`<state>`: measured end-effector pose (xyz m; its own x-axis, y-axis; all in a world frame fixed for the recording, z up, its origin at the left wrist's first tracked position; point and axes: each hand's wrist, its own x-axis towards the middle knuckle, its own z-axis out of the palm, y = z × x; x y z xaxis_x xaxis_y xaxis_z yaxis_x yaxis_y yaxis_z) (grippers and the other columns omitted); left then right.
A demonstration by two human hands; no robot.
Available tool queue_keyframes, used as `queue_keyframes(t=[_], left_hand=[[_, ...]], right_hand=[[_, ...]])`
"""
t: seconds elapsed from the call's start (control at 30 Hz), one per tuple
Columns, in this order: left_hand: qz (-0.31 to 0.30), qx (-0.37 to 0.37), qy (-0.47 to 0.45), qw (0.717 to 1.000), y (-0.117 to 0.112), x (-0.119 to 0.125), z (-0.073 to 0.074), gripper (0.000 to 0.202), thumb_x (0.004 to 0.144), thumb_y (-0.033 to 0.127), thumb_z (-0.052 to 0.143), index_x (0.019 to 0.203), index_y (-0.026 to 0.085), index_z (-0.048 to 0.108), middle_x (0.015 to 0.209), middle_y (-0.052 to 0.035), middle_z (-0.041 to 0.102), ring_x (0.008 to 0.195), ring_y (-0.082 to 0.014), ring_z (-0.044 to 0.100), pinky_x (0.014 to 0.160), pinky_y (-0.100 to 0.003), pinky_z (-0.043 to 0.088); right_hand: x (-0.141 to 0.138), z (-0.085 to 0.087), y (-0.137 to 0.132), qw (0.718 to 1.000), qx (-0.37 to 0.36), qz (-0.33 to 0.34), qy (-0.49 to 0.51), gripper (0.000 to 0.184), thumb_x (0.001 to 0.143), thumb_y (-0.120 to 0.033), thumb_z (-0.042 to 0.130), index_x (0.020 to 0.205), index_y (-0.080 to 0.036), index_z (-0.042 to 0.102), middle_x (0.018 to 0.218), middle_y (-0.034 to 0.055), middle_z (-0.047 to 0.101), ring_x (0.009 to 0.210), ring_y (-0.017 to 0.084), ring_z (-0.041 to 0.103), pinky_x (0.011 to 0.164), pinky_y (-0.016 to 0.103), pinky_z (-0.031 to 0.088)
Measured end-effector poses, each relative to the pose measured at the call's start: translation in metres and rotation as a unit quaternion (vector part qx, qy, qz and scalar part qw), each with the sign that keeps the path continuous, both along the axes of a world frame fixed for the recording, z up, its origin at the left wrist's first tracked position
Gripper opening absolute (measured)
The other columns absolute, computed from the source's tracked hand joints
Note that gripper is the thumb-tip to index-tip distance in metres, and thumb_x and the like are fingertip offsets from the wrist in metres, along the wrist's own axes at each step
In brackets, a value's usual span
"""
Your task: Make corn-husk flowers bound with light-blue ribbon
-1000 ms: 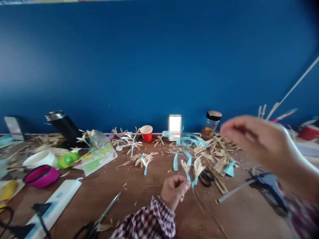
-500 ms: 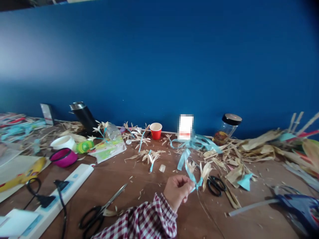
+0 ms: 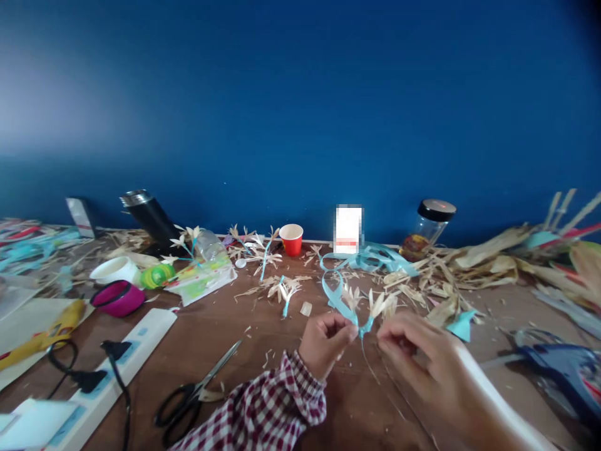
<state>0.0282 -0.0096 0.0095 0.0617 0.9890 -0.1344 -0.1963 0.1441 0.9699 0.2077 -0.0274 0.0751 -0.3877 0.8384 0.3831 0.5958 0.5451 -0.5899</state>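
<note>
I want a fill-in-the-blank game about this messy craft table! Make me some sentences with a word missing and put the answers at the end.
1. The hand pinching the flower stems is the person's ____ one.
2. The big wall at the back is ____.
3. The outside of the paper cup is ____.
4. The lid on the jar is ____.

Missing words: left; blue; red; black.

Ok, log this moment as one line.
left hand: pinching blue-taped flower stems | right hand: beside stems, hold unclear | scissors: on table, left of left hand
</note>
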Motion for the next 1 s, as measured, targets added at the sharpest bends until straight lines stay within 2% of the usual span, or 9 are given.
queue_keyframes(t=[0.1, 0.17, 0.27, 0.33, 0.43, 0.6, 0.73, 0.87, 1.0], left_hand=[[0.017, 0.029, 0.054, 0.998, 0.002, -0.004, 0.002, 0.025, 0.07, 0.038, 0.064, 0.066, 0.013, 0.061, 0.045, 0.0069, 0.043, 0.036, -0.0035, 0.032, 0.037, -0.018, 0.024], [0.014, 0.051, 0.084, 0.995, 0.003, -0.006, 0.002, 0.023, 0.072, 0.037, 0.062, 0.067, 0.014, 0.062, 0.046, 0.0064, 0.045, 0.037, -0.0043, 0.032, 0.038, -0.018, 0.027], [-0.003, 0.077, 0.13, 0.988, 0.003, -0.007, 0.002, 0.021, 0.072, 0.034, 0.062, 0.064, 0.015, 0.063, 0.049, 0.0034, 0.052, 0.042, -0.0071, 0.04, 0.043, -0.02, 0.033], [-0.01, 0.087, 0.147, 0.985, 0.003, -0.006, 0.002, 0.019, 0.072, 0.031, 0.062, 0.063, 0.015, 0.064, 0.055, 0.0005, 0.059, 0.049, -0.0103, 0.049, 0.048, -0.021, 0.038], [-0.014, 0.088, 0.168, 0.982, 0.003, -0.004, 0.0, 0.017, 0.072, 0.029, 0.062, 0.063, 0.015, 0.064, 0.059, -0.0011, 0.062, 0.055, -0.0123, 0.054, 0.053, -0.022, 0.042], [-0.035, 0.041, 0.18, 0.982, 0.0, 0.0, -0.006, 0.022, 0.075, 0.033, 0.058, 0.079, 0.014, 0.067, 0.061, -0.0019, 0.06, 0.043, -0.0094, 0.048, 0.04, -0.021, 0.04], [-0.004, 0.094, 0.24, 0.966, 0.0, 0.0, -0.01, 0.015, 0.074, 0.027, 0.06, 0.073, 0.015, 0.067, 0.077, -0.0062, 0.065, 0.055, -0.0126, 0.056, 0.047, -0.022, 0.045], [-0.003, 0.106, 0.246, 0.964, 0.0, 0.0, -0.015, 0.01, 0.071, 0.021, 0.061, 0.075, 0.014, 0.067, 0.075, -0.0066, 0.066, 0.068, -0.0168, 0.06, 0.062, -0.026, 0.048], [-0.016, 0.081, 0.254, 0.964, 0.0, 0.0, -0.013, 0.018, 0.066, 0.019, 0.063, 0.082, 0.013, 0.067, 0.065, -0.0024, 0.062, 0.057, -0.0131, 0.055, 0.055, -0.022, 0.043]], right_hand=[[-0.01, -0.016, 0.027, 0.993, -0.104, -0.029, -0.055, 0.009, 0.078, -0.025, 0.057, 0.072, -0.019, 0.059, 0.065, 0.0, 0.061, 0.059, 0.014, 0.056, 0.057, 0.025, 0.043], [-0.015, -0.028, 0.035, 0.981, -0.192, -0.005, 0.026, 0.012, 0.077, -0.028, 0.057, 0.081, -0.017, 0.06, 0.07, 0.0013, 0.063, 0.064, 0.015, 0.057, 0.059, 0.024, 0.044], [-0.023, -0.044, 0.034, 0.934, -0.32, 0.038, 0.156, 0.02, 0.077, -0.035, 0.057, 0.077, -0.014, 0.059, 0.061, -0.0005, 0.058, 0.054, 0.011, 0.053, 0.05, 0.02, 0.042], [-0.027, -0.05, 0.031, 0.904, -0.365, 0.054, 0.216, 0.025, 0.077, -0.038, 0.056, 0.074, -0.014, 0.058, 0.058, -0.0015, 0.056, 0.05, 0.009, 0.05, 0.046, 0.019, 0.041], [-0.028, -0.056, 0.029, 0.887, -0.373, 0.044, 0.268, 0.027, 0.075, -0.041, 0.058, 0.074, -0.014, 0.06, 0.058, -0.0015, 0.055, 0.05, 0.009, 0.05, 0.046, 0.019, 0.041], [-0.028, -0.059, 0.029, 0.865, -0.368, -0.015, 0.342, 0.027, 0.072, -0.041, 0.06, 0.072, -0.014, 0.061, 0.058, -0.0009, 0.057, 0.051, 0.01, 0.05, 0.047, 0.02, 0.042], [-0.03, -0.063, 0.027, 0.853, -0.371, -0.041, 0.364, 0.024, 0.071, -0.038, 0.061, 0.074, -0.014, 0.06, 0.061, -0.0006, 0.057, 0.053, 0.01, 0.05, 0.048, 0.021, 0.042], [-0.029, -0.067, 0.025, 0.882, -0.344, -0.039, 0.321, 0.019, 0.075, -0.033, 0.056, 0.072, -0.014, 0.058, 0.059, -0.0015, 0.055, 0.053, 0.01, 0.05, 0.05, 0.021, 0.041], [-0.025, -0.068, 0.025, 0.925, -0.286, -0.043, 0.246, 0.015, 0.078, -0.027, 0.053, 0.072, -0.014, 0.057, 0.062, -0.0008, 0.057, 0.056, 0.011, 0.049, 0.051, 0.021, 0.038]])
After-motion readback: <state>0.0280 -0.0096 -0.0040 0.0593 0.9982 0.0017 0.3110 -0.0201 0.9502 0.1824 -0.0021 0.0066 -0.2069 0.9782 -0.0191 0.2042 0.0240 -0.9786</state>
